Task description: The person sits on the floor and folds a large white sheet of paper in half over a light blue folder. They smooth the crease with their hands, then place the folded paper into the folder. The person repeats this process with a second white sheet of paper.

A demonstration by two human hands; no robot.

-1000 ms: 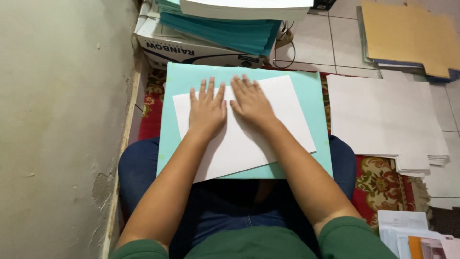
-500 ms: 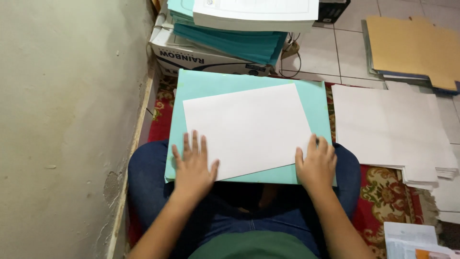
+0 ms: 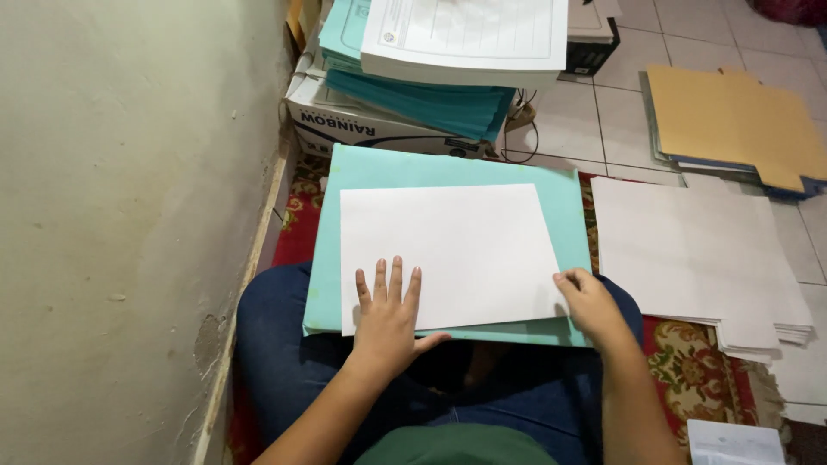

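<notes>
A white sheet of paper [image 3: 452, 245] lies flat on a teal folder stack [image 3: 448, 168] resting across my lap. My left hand [image 3: 389, 314] presses flat on the sheet's near left corner, fingers spread. At the sheet's near right corner, my right hand [image 3: 590, 301] has its fingertips at the paper's edge, pinching or lifting it; I cannot tell which.
A pile of white sheets [image 3: 698, 258] sits on the floor at my right. Brown and blue folders [image 3: 732, 120] lie farther back on the tiles. A cardboard box [image 3: 362, 129] ahead carries teal folders and a stack of printed forms [image 3: 469, 34]. A wall [image 3: 129, 215] runs along my left.
Both hands slid from the middle of the sheet down to its near edge. The left hand moved inward onto the near left corner, and the right hand's fingers curled at the near right corner.
</notes>
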